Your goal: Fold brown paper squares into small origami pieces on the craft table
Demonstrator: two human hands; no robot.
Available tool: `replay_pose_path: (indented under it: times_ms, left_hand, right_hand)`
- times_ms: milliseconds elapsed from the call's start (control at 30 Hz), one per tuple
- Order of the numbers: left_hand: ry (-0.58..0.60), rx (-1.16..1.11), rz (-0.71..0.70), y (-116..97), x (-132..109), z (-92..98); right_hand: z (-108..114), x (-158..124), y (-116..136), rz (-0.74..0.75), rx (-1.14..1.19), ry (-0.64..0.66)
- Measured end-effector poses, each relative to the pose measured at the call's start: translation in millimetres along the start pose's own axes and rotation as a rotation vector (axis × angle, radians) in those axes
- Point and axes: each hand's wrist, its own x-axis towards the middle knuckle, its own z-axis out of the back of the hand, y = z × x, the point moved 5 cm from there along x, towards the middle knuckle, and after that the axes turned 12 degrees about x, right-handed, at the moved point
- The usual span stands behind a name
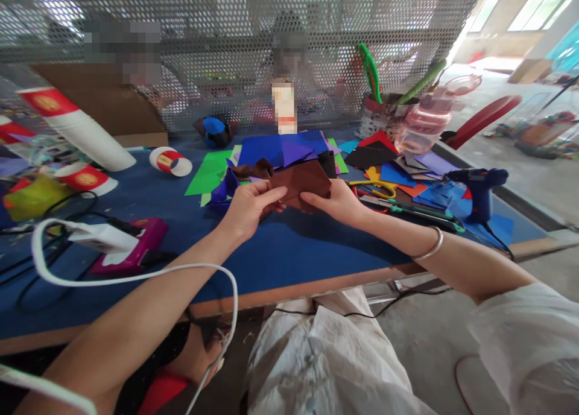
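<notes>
A piece of brown paper (304, 178) is held up between both hands, just above the blue tabletop. My left hand (251, 207) pinches its left end, thumb on top. At the other end, my right hand (335, 201) grips it with the thumb pressed on the face. The fingers underneath are mostly hidden. Behind the paper lies a pile of coloured sheets, with dark blue paper (266, 149) on top and green paper (208, 171) at its left. Yellow-handled scissors (382, 189) and a teal-edged cutter (425, 213) rest beside my right hand.
A blue glue gun (480, 192) stands at the right edge. Behind it are a pink bottle (423, 122) and coloured scraps. Left are a magenta power strip (147, 237), a white cable (136, 277) crossing my left forearm, and paper cups (172, 161). A perforated metal screen (217, 53) closes the back.
</notes>
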Motion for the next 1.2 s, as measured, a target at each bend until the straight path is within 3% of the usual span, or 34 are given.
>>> replay_pose_path:
  times_ms: [167,467,767,967,1200]
  left_hand:
    - [-0.042,0.013,-0.062,-3.0,-1.3,3.6]
    - [0.031,0.134,-0.178,-9.8,-6.6,-1.3]
    - [-0.049,0.312,-0.316,-12.1,-6.7,2.3]
    - [-0.167,0.457,-0.553,-21.8,-14.1,3.2]
    - [-0.130,0.749,-0.821,-32.1,-25.3,-1.6]
  right_hand:
    - [-2.4,0.4,1.9,-0.031,0.059,0.062]
    - [-0.4,-0.7,-6.8,-0.102,0.132,-0.004]
    - [-1.3,-2.9,-6.3,-0.226,0.274,-0.026]
    - [-3.5,-3.7,-6.6,-0.322,0.310,0.018]
    - [-3.8,-2.9,-9.3,-0.289,0.239,0.061]
